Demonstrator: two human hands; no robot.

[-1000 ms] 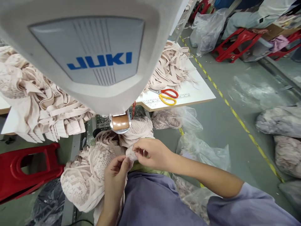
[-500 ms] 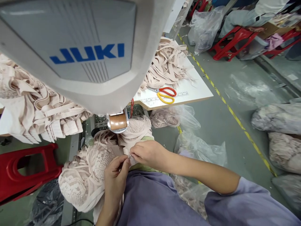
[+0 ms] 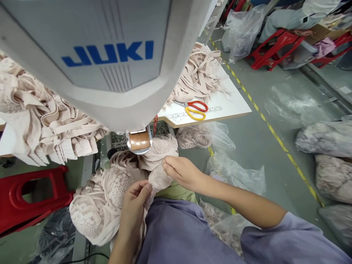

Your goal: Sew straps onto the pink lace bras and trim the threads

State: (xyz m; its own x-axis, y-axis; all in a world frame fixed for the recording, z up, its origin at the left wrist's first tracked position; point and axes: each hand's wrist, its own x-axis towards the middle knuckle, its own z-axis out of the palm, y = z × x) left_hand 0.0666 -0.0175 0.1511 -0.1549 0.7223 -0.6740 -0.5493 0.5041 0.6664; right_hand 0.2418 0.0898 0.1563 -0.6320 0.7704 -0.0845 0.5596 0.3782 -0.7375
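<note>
Between my two hands is a beige lace bra (image 3: 160,177), part of it stretched out over my lap. My left hand (image 3: 135,200) pinches its edge between thumb and fingers. With closed fingers, my right hand (image 3: 180,171) grips the upper right end of the same stretch of fabric. More beige lace bras (image 3: 95,209) hang bunched to the left of my left hand. Directly ahead stands the sewing machine (image 3: 110,51) marked JUKI, with a brown, metal-rimmed part (image 3: 139,140) under its head. Fingertips hide the exact edges I grip.
Scissors (image 3: 196,110) with red and yellow handles lie on the white table (image 3: 233,102) beside piled beige straps (image 3: 200,75). Another pile of bras (image 3: 46,121) fills the left side. A red stool (image 3: 35,198) stands lower left; plastic bags (image 3: 233,172) lie on the floor at right.
My right hand has moved up and right, away from my left, spreading the bra fabric between them. My left hand stays nearly in place. The camera view has shifted slightly.
</note>
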